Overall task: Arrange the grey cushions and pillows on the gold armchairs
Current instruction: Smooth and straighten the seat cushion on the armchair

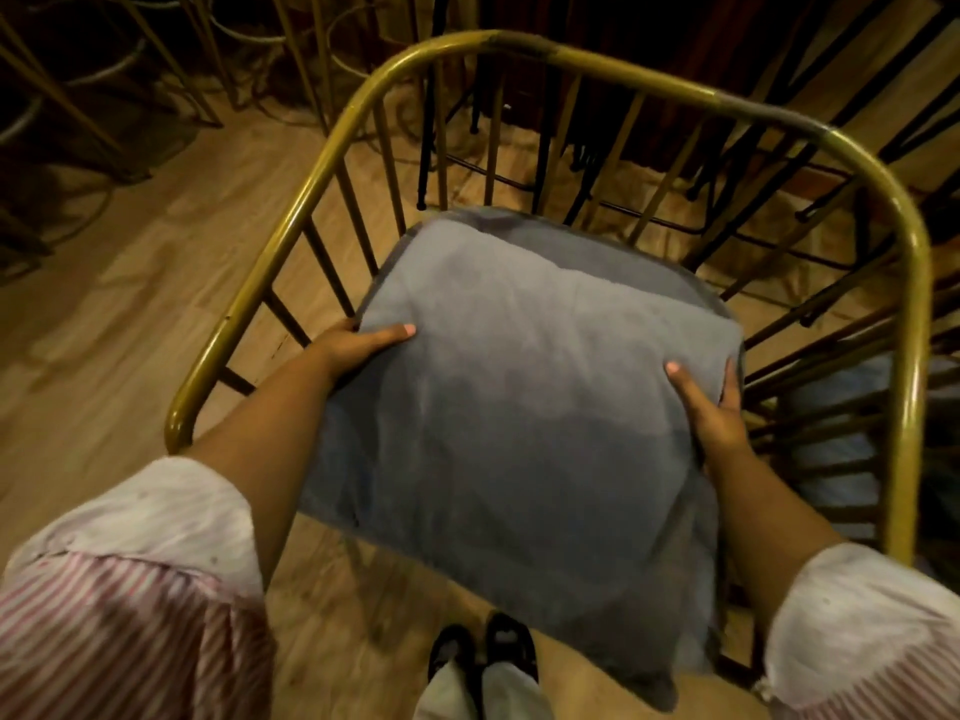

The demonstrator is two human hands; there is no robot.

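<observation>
A large grey pillow (519,407) fills the middle of the view, held flat over the seat of a gold armchair (613,70) with a curved rail and thin spindles. My left hand (358,345) grips the pillow's left edge, thumb on top. On the opposite edge my right hand (717,407) holds it the same way. A darker grey seat cushion (644,257) shows under the pillow's far edge, lying on the chair seat. Most of that cushion is hidden by the pillow.
Wooden floor (130,304) spreads to the left. Several gold and black chair and stool legs (426,148) crowd the back. Another gold chair with a pale cushion (831,433) stands close on the right. My shoes (483,652) are below the pillow.
</observation>
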